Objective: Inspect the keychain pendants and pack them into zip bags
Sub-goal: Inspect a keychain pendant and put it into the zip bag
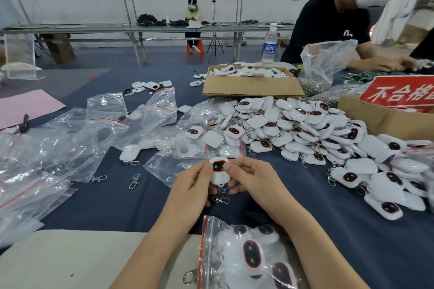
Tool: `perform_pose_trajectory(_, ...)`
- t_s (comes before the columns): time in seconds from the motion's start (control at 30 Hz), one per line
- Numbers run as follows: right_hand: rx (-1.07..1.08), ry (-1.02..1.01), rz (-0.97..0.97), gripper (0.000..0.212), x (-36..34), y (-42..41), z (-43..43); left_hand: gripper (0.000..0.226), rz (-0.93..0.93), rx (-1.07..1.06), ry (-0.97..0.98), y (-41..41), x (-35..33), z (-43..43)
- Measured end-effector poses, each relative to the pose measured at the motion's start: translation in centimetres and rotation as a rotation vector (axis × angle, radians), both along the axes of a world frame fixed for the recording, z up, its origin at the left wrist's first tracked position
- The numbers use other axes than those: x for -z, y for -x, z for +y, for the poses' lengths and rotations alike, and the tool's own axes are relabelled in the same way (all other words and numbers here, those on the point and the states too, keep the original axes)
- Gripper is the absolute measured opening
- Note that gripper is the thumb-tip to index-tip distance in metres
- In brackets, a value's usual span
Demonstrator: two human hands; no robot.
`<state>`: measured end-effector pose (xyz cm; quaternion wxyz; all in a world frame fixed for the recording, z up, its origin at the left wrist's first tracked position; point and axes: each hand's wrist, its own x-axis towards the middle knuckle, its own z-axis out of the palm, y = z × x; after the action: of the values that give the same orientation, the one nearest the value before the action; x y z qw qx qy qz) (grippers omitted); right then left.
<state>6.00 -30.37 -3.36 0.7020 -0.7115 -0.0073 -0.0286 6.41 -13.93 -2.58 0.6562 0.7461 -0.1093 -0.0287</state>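
Dark blue cloth (117,202) over a long worktable, poster-hung workshop wall behind. At lower centre of the frame, held just above the cloth: one white keychain pendant (219,172), dark red-rimmed face up, pinched between left hand (195,180) and right hand (251,178), both thumbs pressed on the face, fingers curled underneath, metal clasp (221,198) dangling below. Seemingly mid-inspection, not yet packing. To the right and upper right, heaped on the cloth: loose pile of pendants (305,129). Across the left half: empty zip bags (70,143), crumpled and overlapping. At the bottom edge, between the forearms: partly filled zip bag (246,256), sealed or not impossible to tell. Likely troubles from here: thumbs covering the face and hiding a flaw; dangling clasp snagging on another chain when set down; checked piece slipping back into the unchecked heap close by; slick bags sliding about while being opened with one hand.
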Motion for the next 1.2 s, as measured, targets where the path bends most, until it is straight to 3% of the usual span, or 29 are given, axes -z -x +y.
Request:
perform_pose_trajectory(0.53, 0.046, 0.060, 0.033, 0.013, -0.1, -0.1, 0.1, 0.030, -0.106, 0.110, -0.083, 0.0, 0.1, 0.2)
perform_pose_trajectory(1.2, -0.013, -0.038, 0.016, 0.012, 0.1, -0.1, -0.1, 0.025, -0.145, 0.105, -0.165, -0.9, 1.4, 0.6)
